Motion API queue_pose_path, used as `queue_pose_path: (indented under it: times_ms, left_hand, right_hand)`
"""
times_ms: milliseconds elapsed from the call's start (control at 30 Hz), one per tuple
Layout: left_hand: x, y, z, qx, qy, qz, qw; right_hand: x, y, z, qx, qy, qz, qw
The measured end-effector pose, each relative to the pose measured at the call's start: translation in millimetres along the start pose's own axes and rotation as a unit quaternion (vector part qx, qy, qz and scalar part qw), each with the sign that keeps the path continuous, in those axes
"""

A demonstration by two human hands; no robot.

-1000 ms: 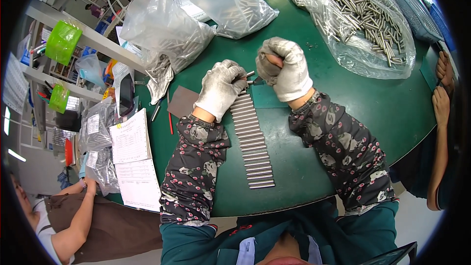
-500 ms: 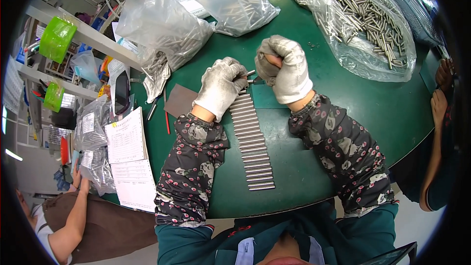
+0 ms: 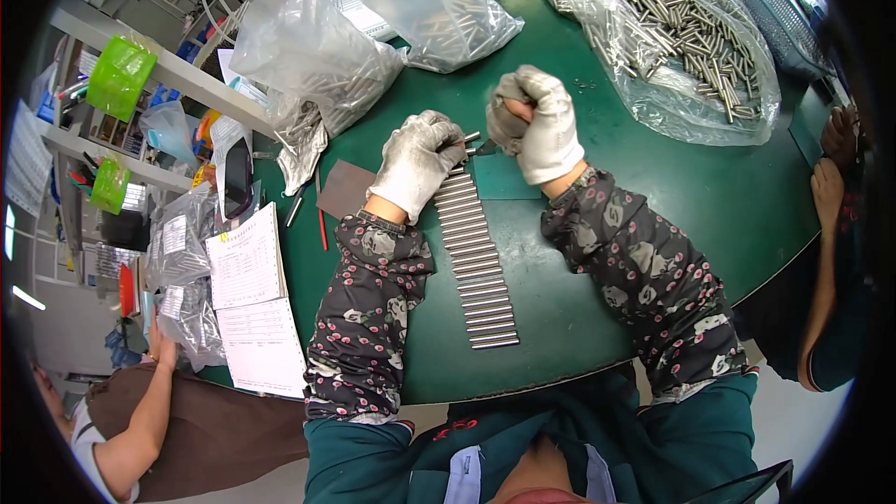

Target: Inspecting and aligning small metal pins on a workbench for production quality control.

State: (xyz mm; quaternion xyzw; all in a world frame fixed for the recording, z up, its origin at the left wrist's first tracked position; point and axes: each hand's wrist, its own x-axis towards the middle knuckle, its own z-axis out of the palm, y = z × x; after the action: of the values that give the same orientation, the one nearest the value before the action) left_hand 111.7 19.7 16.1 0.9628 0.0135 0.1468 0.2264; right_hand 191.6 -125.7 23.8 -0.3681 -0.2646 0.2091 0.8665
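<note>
Both my hands wear whitish work gloves and meet at the far end of a row of metal pins lying side by side on the green table. My left hand is closed, its fingertips pinching a short metal pin that points right. My right hand forms a fist just to the right. From it a narrow dark tool sticks out toward the pins; its kind and most of its length are hidden. A teal sheet lies below the right fist, and a brown square sheet lies left of the left wrist.
An open plastic bag of loose pins lies at far right, beside a blue-grey basket. Two clear bags of pins stand at far left. Papers, a phone and a red stick lie left. Other people sit at both sides.
The whole view has shifted slightly. Both hands stay closed at the far end of the row, with the dark tool still beside the pin; the row looks the same.
</note>
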Motion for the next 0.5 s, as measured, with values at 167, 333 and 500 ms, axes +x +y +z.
queue_pose_path:
  times_ms: [167,333,500]
  left_hand:
    - [0,4,-2,-0.037,0.005,0.029,0.999]
    - [0,0,0,-0.035,0.009,0.021,0.999]
    - [2,0,1,-0.024,0.009,0.029,0.999]
  right_hand:
    - [-3,4,-5,-0.032,-0.001,-0.031,0.999]
    - [-3,-1,-1,-0.029,0.013,-0.009,0.999]
    - [-4,-4,2,-0.025,0.025,0.0,0.999]
